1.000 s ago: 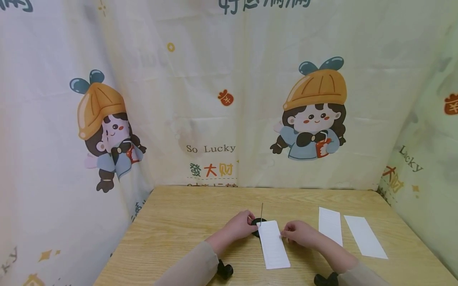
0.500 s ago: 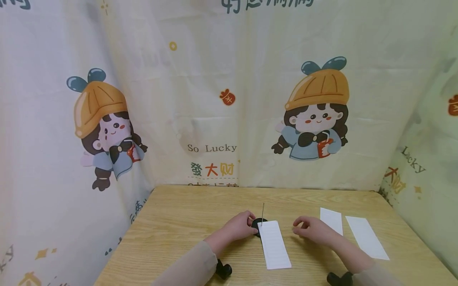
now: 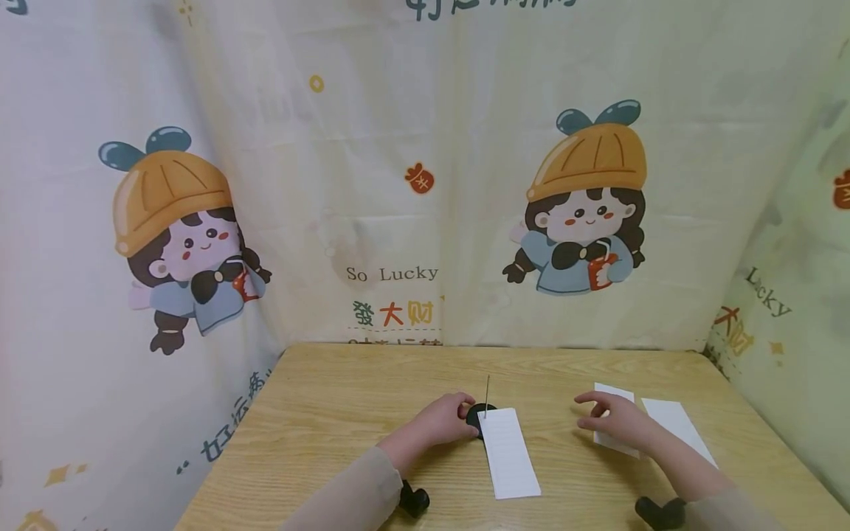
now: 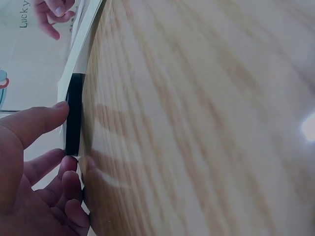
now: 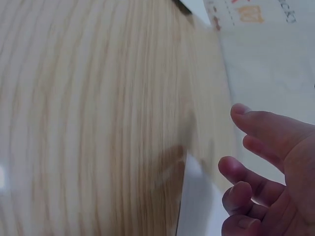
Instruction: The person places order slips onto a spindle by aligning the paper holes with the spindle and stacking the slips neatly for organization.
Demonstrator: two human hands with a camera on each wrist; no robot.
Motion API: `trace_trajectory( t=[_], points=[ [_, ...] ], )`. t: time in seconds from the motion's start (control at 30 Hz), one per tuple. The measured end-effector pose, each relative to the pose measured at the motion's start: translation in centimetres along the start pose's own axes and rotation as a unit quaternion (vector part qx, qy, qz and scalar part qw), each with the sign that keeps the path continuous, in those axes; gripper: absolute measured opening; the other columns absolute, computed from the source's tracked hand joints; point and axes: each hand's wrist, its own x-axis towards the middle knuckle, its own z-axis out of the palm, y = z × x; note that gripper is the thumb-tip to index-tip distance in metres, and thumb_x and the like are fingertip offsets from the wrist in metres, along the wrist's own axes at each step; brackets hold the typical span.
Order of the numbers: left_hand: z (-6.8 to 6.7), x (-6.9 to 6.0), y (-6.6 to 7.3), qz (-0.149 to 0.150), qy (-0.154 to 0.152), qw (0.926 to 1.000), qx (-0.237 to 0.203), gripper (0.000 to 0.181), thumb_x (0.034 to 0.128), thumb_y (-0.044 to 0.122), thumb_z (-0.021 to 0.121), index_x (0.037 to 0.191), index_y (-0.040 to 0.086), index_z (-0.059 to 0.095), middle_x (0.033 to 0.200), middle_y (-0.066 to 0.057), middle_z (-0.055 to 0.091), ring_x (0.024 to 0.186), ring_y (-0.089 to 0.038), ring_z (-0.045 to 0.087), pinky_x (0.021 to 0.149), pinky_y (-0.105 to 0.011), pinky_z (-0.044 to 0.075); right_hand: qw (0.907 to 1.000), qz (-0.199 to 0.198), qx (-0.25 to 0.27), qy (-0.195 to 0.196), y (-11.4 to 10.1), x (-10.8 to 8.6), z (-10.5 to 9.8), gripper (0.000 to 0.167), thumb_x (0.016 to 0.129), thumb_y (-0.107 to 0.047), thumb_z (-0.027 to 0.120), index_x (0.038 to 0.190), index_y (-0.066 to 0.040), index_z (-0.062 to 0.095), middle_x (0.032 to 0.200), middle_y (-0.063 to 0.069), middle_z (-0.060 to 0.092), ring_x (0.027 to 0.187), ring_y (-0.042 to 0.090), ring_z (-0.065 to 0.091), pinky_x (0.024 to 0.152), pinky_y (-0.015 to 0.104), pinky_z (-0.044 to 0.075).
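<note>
A receipt spike with a round black base [image 3: 474, 422] and a thin upright rod stands mid-table. My left hand [image 3: 440, 420] holds the base by its edge; in the left wrist view the thumb and fingers grip the dark base [image 4: 74, 115]. One end of a white paper slip [image 3: 510, 453] lies over the base at the rod, and the slip extends toward me. My right hand [image 3: 617, 419] holds nothing. It hovers over another white slip [image 3: 614, 391] on the right, fingers spread in the right wrist view, near a slip [image 5: 199, 201]; contact is not visible.
A further white paper slip [image 3: 677, 428] lies to the right, partly behind my right forearm. Everything rests on a wooden table [image 3: 372, 376]. Printed cloth [image 3: 372, 206] hangs behind and at both sides of it.
My right hand has left the edge of the slip at the spike and moved right, over the loose slips, its fingers opening. My left hand has stayed at the base.
</note>
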Motion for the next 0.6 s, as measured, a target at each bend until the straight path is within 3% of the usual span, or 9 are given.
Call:
trace_trajectory(
  t=[0.17, 0.4, 0.6],
  points=[
    [0.0, 0.0, -0.1, 0.0, -0.004, 1.0, 0.002, 0.052, 0.0802, 0.025, 0.083, 0.126, 0.011, 0.062, 0.094, 0.005, 0.058, 0.085, -0.014, 0.052, 0.082, -0.033, 0.045, 0.9997, 0.021, 0.001, -0.008, 1.8, -0.1, -1.5, 0.055, 0.089, -0.028, 0.075, 0.133, 0.0, 0.056, 0.088, 0.005, 0.059, 0.078, 0.019, 0.053, 0.066, 0.033, 0.043],
    [0.0, 0.0, -0.1, -0.001, -0.003, 1.0, 0.001, 0.051, 0.0802, 0.024, 0.083, 0.125, 0.011, 0.063, 0.096, 0.005, 0.06, 0.086, -0.014, 0.053, 0.084, -0.034, 0.046, 0.9968, 0.054, -0.059, 0.005, 4.5, 0.3, -3.3, 0.059, 0.089, -0.035, 0.074, 0.131, 0.002, 0.057, 0.095, 0.009, 0.063, 0.081, 0.022, 0.054, 0.066, 0.035, 0.043],
    [0.1, 0.0, 0.0, -0.005, -0.002, 1.0, 0.005, 0.05, 0.0806, 0.024, 0.083, 0.125, 0.012, 0.063, 0.095, 0.005, 0.058, 0.086, -0.014, 0.052, 0.083, -0.034, 0.046, 0.9953, 0.065, -0.071, 0.008, 6.1, 0.3, -4.4, 0.061, 0.089, -0.036, 0.073, 0.131, 0.005, 0.055, 0.094, 0.01, 0.061, 0.08, 0.022, 0.054, 0.067, 0.036, 0.043]
  ],
)
